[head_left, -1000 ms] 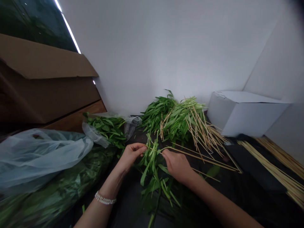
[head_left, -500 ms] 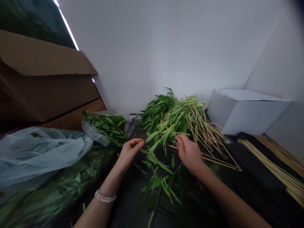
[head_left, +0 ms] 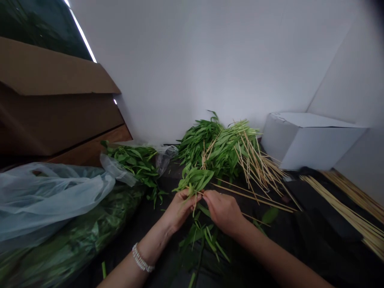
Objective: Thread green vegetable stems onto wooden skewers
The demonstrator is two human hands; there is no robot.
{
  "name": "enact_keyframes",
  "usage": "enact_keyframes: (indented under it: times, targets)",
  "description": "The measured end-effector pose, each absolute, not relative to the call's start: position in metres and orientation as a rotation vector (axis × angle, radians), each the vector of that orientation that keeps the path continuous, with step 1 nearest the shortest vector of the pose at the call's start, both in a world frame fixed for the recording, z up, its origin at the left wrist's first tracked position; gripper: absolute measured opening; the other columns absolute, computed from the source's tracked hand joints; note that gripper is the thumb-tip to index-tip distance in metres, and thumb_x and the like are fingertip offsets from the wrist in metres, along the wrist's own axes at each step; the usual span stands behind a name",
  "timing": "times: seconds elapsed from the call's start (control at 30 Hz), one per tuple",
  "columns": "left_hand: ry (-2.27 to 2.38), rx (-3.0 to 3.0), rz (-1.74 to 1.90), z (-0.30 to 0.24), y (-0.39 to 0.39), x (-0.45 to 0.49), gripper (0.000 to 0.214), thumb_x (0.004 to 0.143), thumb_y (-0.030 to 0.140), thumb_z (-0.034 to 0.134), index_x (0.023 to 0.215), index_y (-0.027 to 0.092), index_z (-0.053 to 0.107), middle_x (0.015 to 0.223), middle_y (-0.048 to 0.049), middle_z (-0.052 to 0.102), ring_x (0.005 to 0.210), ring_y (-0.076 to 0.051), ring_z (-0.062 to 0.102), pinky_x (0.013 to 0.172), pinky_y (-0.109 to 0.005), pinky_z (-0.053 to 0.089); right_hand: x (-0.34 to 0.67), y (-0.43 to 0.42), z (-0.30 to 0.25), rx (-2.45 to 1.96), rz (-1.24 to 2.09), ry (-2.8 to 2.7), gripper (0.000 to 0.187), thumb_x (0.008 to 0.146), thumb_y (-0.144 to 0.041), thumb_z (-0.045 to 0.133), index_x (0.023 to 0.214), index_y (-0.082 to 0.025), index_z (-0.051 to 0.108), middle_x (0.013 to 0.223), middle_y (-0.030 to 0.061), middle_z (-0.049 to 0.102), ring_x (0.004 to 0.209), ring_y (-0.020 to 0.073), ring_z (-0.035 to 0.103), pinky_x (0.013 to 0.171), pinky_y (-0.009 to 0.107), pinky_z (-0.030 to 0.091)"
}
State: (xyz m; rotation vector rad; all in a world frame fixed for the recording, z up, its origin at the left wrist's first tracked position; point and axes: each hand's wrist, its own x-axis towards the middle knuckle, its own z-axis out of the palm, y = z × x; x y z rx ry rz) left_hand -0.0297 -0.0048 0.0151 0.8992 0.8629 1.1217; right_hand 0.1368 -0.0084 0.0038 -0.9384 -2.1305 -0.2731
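My left hand [head_left: 179,210], with a white beaded bracelet at the wrist, pinches a small bunch of leafy greens [head_left: 196,180] whose leaves fan out above the fingers. Close against it, my right hand [head_left: 223,211] is closed on a thin bamboo stick [head_left: 255,219]; its tail shows past the wrist and its tip meets the greens between both hands. Loose leaves and cut stems [head_left: 211,242] lie on the dark surface below. Behind the hands is a heap of greens [head_left: 198,140], with many bamboo sticks [head_left: 264,168] on its right side.
To the left are a clear plastic bag of greens [head_left: 99,228], a smaller opened bag of greens [head_left: 135,158] and a cardboard box [head_left: 60,116]. A white box [head_left: 312,140] stands at the right by the wall. Bundled sticks [head_left: 339,208] lie at the far right.
My hands have come together from apart. My left hand, empty before, now grips the leafy bunch, and my right hand has moved left and down with the stick.
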Motion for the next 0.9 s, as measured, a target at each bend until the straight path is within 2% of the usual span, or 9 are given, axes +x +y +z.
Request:
enact_keyframes:
  times: [0.1, 0.3, 0.43, 0.53, 0.63, 0.7, 0.8, 0.9]
  targets:
    - [0.819, 0.776, 1.150, 0.018, -0.004, -0.030, 0.026, 0.061, 0.025, 0.086, 0.078, 0.011, 0.073, 0.069, -0.0004, 0.059, 0.055, -0.003, 0.044, 0.052, -0.015, 0.036, 0.137, -0.007, 0.003, -0.960, -0.250, -2.130, 0.029, 0.101, -0.024, 0.032, 0.098, -0.016, 0.060, 0.072, 0.0027, 0.064, 0.063, 0.0137, 0.061, 0.059, 0.026, 0.037]
    - [0.650, 0.659, 1.361, 0.038, 0.009, -0.059, 0.021, 0.066, 0.020, 0.083, 0.080, 0.012, 0.070, 0.071, 0.0016, 0.057, 0.053, -0.002, 0.043, 0.046, -0.012, 0.036, 0.148, 0.002, 0.007, -1.016, -0.490, -2.153, 0.026, 0.100, -0.023, 0.036, 0.106, -0.015, 0.061, 0.075, 0.0035, 0.065, 0.061, 0.0149, 0.058, 0.059, 0.029, 0.035]
    - [0.539, 0.550, 1.546, 0.051, 0.019, -0.088, 0.020, 0.069, 0.014, 0.079, 0.085, 0.013, 0.067, 0.075, 0.0024, 0.058, 0.056, -0.002, 0.047, 0.045, -0.010, 0.038, 0.159, 0.012, 0.012, -1.109, -0.546, -2.167, 0.023, 0.098, -0.021, 0.040, 0.103, -0.016, 0.062, 0.076, 0.0044, 0.064, 0.066, 0.0164, 0.058, 0.063, 0.029, 0.036]
    - [0.512, 0.523, 1.585, 0.053, 0.022, -0.096, 0.018, 0.072, 0.014, 0.078, 0.086, 0.013, 0.066, 0.074, 0.0028, 0.058, 0.055, -0.002, 0.047, 0.045, -0.010, 0.039, 0.166, 0.019, 0.012, -1.232, -0.491, -2.193, 0.022, 0.093, -0.011, 0.041, 0.098, -0.017, 0.062, 0.080, 0.0053, 0.064, 0.072, 0.0177, 0.058, 0.066, 0.028, 0.038]
    - [0.556, 0.580, 1.572, 0.051, 0.020, -0.091, 0.025, 0.068, 0.017, 0.081, 0.089, 0.014, 0.068, 0.076, 0.0022, 0.060, 0.055, -0.002, 0.047, 0.046, -0.011, 0.039, 0.174, 0.026, 0.012, -1.341, -0.339, -2.156, 0.025, 0.089, -0.005, 0.039, 0.092, -0.018, 0.060, 0.081, 0.0053, 0.063, 0.075, 0.0175, 0.060, 0.067, 0.026, 0.040]
    - [0.628, 0.647, 1.536, 0.049, 0.017, -0.084, 0.036, 0.065, 0.019, 0.083, 0.098, 0.014, 0.069, 0.078, 0.0008, 0.062, 0.056, -0.003, 0.048, 0.047, -0.012, 0.040, 0.179, 0.030, 0.011, -1.360, -0.171, -2.076, 0.024, 0.091, -0.009, 0.037, 0.089, -0.018, 0.058, 0.081, 0.0050, 0.064, 0.076, 0.0169, 0.061, 0.067, 0.025, 0.042]
    - [0.757, 0.756, 1.431, 0.044, 0.013, -0.073, 0.042, 0.065, 0.023, 0.084, 0.104, 0.014, 0.071, 0.079, -0.0017, 0.065, 0.057, -0.004, 0.049, 0.050, -0.014, 0.041, 0.185, 0.038, 0.011, -1.293, 0.173, -1.862, 0.023, 0.095, -0.022, 0.034, 0.090, -0.020, 0.056, 0.076, 0.0030, 0.063, 0.068, 0.0153, 0.063, 0.062, 0.024, 0.045]
    - [0.851, 0.823, 1.311, 0.039, 0.010, -0.064, 0.034, 0.065, 0.026, 0.084, 0.094, 0.012, 0.074, 0.075, -0.0028, 0.066, 0.057, -0.004, 0.050, 0.053, -0.014, 0.041, 0.193, 0.046, 0.012, -1.223, 0.522, -1.600, 0.028, 0.096, -0.038, 0.033, 0.094, -0.021, 0.054, 0.069, -0.0003, 0.062, 0.053, 0.0134, 0.062, 0.047, 0.022, 0.044]
